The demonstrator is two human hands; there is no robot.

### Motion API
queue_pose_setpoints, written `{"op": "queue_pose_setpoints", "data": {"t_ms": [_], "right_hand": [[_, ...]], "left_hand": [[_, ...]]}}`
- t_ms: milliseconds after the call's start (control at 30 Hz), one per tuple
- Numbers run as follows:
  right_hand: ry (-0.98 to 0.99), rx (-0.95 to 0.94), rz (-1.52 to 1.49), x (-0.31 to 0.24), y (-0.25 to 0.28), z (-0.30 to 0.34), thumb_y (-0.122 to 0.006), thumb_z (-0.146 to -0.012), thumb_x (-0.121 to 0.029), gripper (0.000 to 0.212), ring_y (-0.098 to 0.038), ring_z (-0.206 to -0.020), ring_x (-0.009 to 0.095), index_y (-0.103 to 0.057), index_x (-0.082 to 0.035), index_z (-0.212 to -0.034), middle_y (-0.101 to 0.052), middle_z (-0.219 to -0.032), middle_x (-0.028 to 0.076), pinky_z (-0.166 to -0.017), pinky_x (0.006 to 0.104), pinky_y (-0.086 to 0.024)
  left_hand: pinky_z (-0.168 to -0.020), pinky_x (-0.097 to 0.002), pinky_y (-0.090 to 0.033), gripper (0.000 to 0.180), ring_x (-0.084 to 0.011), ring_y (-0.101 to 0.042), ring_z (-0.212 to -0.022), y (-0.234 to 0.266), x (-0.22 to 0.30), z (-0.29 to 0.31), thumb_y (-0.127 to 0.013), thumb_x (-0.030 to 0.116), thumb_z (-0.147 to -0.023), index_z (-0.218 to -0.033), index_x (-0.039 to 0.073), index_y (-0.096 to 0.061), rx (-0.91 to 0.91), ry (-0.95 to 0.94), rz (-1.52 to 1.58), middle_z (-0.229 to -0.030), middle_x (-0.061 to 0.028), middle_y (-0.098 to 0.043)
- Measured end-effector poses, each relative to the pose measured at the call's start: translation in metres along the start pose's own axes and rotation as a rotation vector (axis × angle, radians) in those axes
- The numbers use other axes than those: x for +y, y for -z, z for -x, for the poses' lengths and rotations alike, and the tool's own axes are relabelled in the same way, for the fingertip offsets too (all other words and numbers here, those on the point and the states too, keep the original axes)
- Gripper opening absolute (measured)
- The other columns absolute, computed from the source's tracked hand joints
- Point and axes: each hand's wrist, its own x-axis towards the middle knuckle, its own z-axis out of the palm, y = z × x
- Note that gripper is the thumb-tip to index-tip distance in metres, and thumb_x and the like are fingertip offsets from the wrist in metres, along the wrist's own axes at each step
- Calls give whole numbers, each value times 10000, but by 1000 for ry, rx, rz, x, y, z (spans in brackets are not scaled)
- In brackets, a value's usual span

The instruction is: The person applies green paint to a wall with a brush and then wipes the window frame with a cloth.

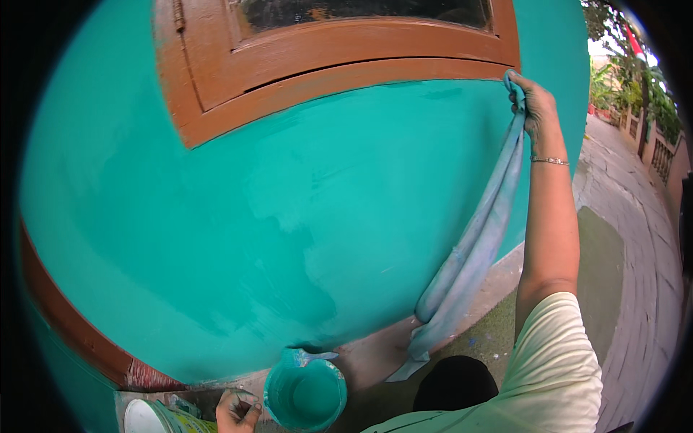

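My right hand (535, 108) is closed on one end of a long blue-grey cloth (482, 231). It presses the bunched part against the lower right corner of the brown window frame (346, 61). From there the cloth hangs down the turquoise wall (216, 216) to the ledge. At the lower edge, my left hand (237, 413) has its fingers curled, just left of a bucket (273, 386) of turquoise paint. What those fingers hold, if anything, is hidden. A paint-smeared brush (309, 356) appears to rest across the bucket's far rim.
A white and green container (144, 417) stands left of my left hand. A concrete ledge (375, 353) runs along the foot of the wall. Brown trim (68, 321) borders the wall at lower left. On the right, a paved lane (628, 238) leads toward a fence and trees.
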Motion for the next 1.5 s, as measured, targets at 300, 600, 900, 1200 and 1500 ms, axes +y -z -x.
{"op": "queue_pose_setpoints", "data": {"t_ms": [300, 600, 900, 1200, 1500], "right_hand": [[127, 280, 447, 42, 50, -91, -777, -805, -205, 270, -564, -552, 127, -703, 42, -886, -660, -722, 77, -513, 284, -444], [285, 307, 906, 53, 29, -133, -657, -845, -406, 378, -676, -820, 296, -725, -49, -950, -713, -863, 143, -736, 396, -517], [440, 287, 1253, 44, -26, -79, -624, -862, -355, 336, -656, -967, 372, -723, -73, -1015, -704, -1016, 175, -832, 438, -513], [300, 278, 1158, 41, 20, -112, -644, -856, -359, 340, -653, -1008, 341, -708, -91, -1056, -705, -1055, 140, -847, 441, -510], [631, 171, 1081, 54, -5, -85, -623, -866, -340, 301, -657, -944, 389, -716, -71, -966, -704, -979, 174, -819, 452, -516]], "left_hand": [[-735, -275, -466, 170, -111, -577, -812, -54, 4, -19, -592, -50, -843, -988, 10, -656, -303, 213, 14, -893, -16, -645], [-734, -276, -472, 167, -115, -576, -798, -70, -43, -31, -606, -23, -860, -1014, 20, -658, -365, 349, -277, -873, -13, -639], [-698, -269, -473, 159, -100, -568, -773, -98, 9, -51, -592, 2, -895, -1049, 13, -631, -506, 290, -282, -865, -17, -632], [-661, -251, -457, 147, -98, -564, -751, -107, -3, -60, -576, 20, -920, -1060, 32, -622, -488, 291, -178, -857, -2, -622], [-622, -234, -429, 130, -69, -519, -702, -91, -29, -52, -589, 22, -908, -1032, 27, -628, -505, 213, -258, -817, 7, -602]]}}
